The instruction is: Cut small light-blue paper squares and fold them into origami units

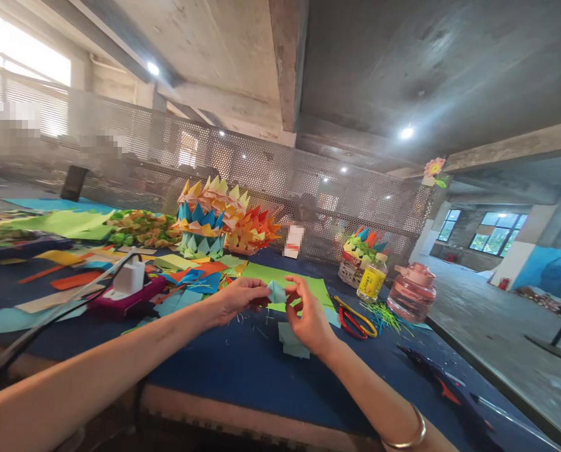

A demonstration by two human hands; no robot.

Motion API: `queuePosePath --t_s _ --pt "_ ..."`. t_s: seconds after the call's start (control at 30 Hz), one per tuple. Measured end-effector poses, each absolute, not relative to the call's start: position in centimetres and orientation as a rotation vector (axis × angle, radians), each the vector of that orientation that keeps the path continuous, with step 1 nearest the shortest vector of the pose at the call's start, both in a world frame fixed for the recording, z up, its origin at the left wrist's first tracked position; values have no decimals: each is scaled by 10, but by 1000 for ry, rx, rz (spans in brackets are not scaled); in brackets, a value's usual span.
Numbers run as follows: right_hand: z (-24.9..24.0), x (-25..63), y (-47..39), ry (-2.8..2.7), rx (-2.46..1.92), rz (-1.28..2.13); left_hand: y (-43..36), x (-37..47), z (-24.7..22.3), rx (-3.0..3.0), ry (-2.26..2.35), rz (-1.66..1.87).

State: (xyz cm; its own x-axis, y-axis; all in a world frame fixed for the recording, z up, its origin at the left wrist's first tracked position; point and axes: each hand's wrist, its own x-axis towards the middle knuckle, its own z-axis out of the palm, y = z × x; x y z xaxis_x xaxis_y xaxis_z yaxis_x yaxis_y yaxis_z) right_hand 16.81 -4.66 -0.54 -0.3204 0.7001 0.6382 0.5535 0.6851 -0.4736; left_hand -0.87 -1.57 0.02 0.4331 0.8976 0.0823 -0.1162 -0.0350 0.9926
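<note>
Between finger and thumb, my left hand [240, 298] pinches a small light-blue piece of folded paper [276, 292], which has a pointed top. At its right edge is my right hand [308, 314], fingers curved and apart; whether the fingertips touch the paper I cannot make out. Just below the hands, a few pale blue-green paper squares [293, 341] lie on the dark blue tabletop [242, 370]. Behind the hands lies a large green paper sheet [308, 285].
Right of my hands are scissors [358, 320], cut paper strips [388, 317], a yellow-labelled bottle [372, 279], a pink jug [412, 292] and a glue gun [450, 389]. To the left stand a purple power strip [129, 295] with a cable and folded-paper baskets [205, 220]. A perforated screen [261, 163] runs behind.
</note>
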Motion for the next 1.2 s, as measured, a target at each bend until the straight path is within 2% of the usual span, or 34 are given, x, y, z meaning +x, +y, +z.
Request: queuePosePath --t_s 0.37,1.2 --pt "2 170 -52 -2210 -895 -121 -20 -9 1 1332 785 924" --pt "-3 164 -51 -1992 -1065 56 -19 -9 -2 1308 739 948"
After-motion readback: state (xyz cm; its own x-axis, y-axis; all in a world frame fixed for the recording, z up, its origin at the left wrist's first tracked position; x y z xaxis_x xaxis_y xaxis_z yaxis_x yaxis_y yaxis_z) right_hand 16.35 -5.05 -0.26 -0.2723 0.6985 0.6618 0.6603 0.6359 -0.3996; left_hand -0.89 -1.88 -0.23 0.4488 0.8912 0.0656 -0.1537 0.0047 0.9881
